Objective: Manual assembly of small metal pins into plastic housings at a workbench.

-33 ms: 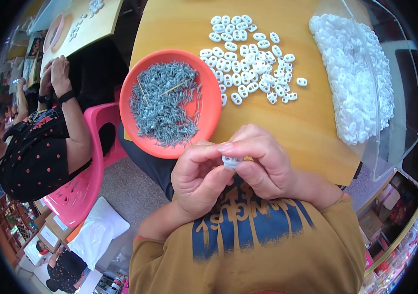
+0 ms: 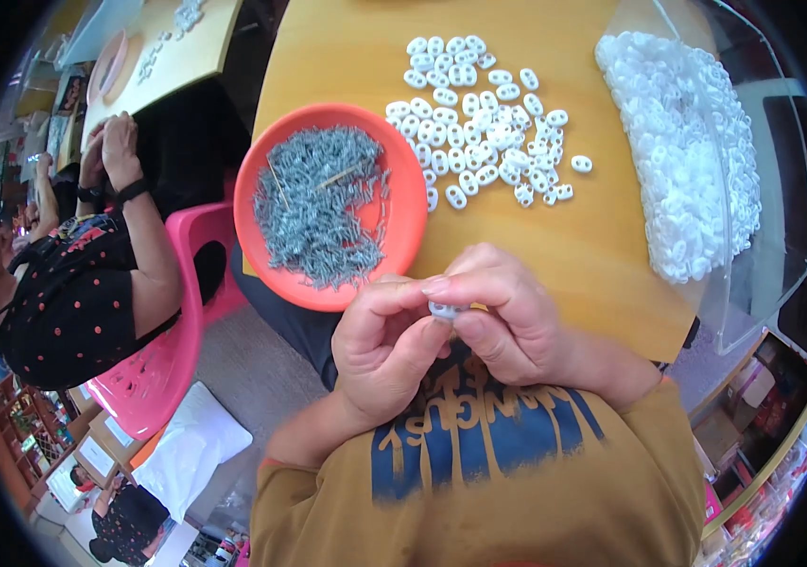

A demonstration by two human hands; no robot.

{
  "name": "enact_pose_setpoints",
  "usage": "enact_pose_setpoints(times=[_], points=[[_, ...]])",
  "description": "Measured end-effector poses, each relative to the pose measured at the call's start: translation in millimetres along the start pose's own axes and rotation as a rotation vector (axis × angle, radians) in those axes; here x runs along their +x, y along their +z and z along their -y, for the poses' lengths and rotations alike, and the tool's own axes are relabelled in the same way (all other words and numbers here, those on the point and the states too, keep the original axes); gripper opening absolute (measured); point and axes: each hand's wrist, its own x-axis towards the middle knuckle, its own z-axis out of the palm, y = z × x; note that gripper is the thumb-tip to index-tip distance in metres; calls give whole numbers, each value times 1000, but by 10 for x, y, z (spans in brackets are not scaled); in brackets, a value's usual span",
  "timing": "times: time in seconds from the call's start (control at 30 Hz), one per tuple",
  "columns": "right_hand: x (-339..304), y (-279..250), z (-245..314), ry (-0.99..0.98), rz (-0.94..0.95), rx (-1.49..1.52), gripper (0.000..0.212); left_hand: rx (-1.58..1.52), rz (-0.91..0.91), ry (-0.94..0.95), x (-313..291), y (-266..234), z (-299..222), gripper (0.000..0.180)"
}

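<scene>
Close to my chest, a small white oval plastic piece with two holes is pinched between both hands. My left hand is closed, its thumb and forefinger on the piece's left side. My right hand closes on it from the right. Fingers cover most of the piece. Beyond my left hand stands an orange-red bowl heaped with thin grey pieces like small springs. Similar white two-holed pieces lie loosely spread and partly piled on the table beyond my hands.
A clear plastic bin at the right of the wooden table holds many white oval parts. At left, another person sits on a pink chair by a second table. A white bag lies on the floor.
The whole view has shifted very slightly. Both hands keep the same grip on the white piece.
</scene>
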Motion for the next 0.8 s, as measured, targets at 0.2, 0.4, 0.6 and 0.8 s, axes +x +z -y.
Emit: enact_pose_setpoints(times=[0.2,0.4,0.6,0.8], points=[[-6,-45,29,157,-139,35,25,-17,-245,-332,237,48,-94,15],[-43,-60,33,308,-203,-4,22,-10,-285,-230,878,-31,-172,12],[-45,-20,-6,321,-62,-44,15,88,-220,-36,2045,-236,-308,13],[-62,-19,-86,297,-12,-18,11,256,-153,-35,2671,-300,-286,29]])
